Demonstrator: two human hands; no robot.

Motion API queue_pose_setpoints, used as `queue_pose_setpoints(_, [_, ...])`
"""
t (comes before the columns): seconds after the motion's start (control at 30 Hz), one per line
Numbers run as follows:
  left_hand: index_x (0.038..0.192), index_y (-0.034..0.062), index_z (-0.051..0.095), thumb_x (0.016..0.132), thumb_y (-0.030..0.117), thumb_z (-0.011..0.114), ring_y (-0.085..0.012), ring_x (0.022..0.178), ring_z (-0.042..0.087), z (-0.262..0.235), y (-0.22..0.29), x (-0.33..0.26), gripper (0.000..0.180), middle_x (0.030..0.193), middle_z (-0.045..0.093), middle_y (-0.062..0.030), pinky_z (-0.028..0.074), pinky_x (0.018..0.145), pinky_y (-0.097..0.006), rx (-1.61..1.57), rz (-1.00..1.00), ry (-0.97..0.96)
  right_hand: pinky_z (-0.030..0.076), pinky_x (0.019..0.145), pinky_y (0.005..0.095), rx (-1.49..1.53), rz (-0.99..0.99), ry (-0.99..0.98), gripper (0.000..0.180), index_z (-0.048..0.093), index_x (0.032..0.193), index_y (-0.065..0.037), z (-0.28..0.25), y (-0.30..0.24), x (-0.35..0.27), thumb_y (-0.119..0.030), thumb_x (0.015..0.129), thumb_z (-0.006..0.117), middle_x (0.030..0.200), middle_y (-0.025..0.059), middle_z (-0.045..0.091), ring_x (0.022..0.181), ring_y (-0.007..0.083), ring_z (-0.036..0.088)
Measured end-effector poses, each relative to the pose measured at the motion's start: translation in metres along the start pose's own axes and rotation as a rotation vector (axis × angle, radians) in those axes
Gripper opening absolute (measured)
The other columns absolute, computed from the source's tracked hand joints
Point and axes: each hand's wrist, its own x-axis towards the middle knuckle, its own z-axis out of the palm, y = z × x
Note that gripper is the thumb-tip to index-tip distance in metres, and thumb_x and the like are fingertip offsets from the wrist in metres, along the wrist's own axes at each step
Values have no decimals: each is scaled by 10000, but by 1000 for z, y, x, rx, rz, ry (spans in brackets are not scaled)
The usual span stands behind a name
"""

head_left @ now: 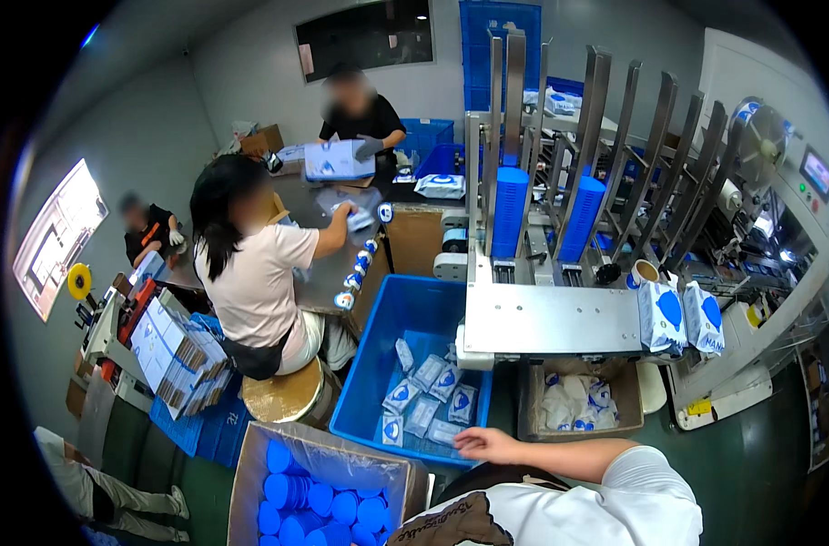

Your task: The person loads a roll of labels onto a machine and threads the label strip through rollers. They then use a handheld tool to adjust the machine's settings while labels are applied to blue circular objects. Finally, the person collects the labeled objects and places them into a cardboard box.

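Observation:
My right hand [489, 445] reaches in from the right at the near rim of a large blue bin [343, 405]. Its fingers are stretched out and hold nothing that I can see. Just beyond the fingertips lies a white-and-blue soft pack [443, 431]. Several similar packs lie scattered on the bin's bottom. My left hand is out of view. Close by on the left, a cardboard box [378, 462] holds many round blue lids [282, 491]. Two more white packs with blue ovals, a left one [662, 316] and a right one [703, 317], stand at the right end of the machine's metal plate [553, 318].
Tall metal guides on the machine hold blue stacks [508, 211]. Beneath the plate, an open carton [534, 428] contains white-and-blue wrappers. A seated co-worker [264, 273] handles a pack at the table on the left; another person stands behind it. Flattened cartons [173, 350] are piled at far left.

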Motion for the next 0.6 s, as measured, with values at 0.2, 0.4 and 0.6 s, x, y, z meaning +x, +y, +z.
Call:
queue_pose_setpoints(0.2, [1345,98,325,705,406,567,-328,1179,457,195,63,-54,750,1295,440,-162,401,949,-492,-45,-294,-774,193,1066,540,-1041,-1348,-344,730,230,1410,-181,28,-168,35,-89,776,581,1473,167,169,1347,378,193])
queue_pose_setpoints(0.4, [1331,75,354,841,399,491,-284,1236,410,309,40,-47,603,1342,407,-151,349,1022,-444,42,-932,-1136,269,1036,501,-1126,-1209,-714,606,339,1356,-111,-28,-240,35,-153,793,561,1360,217,336,1231,406,355])
queue_pose_setpoints(0.6, [1203,15,456,881,334,576,-227,1050,572,340,-16,-30,469,1183,545,-137,469,905,-339,62,-488,-965,341,976,441,-1370,-263,-162,912,354,1322,-20,-192,-252,38,-185,502,719,1220,258,415,1130,424,408])
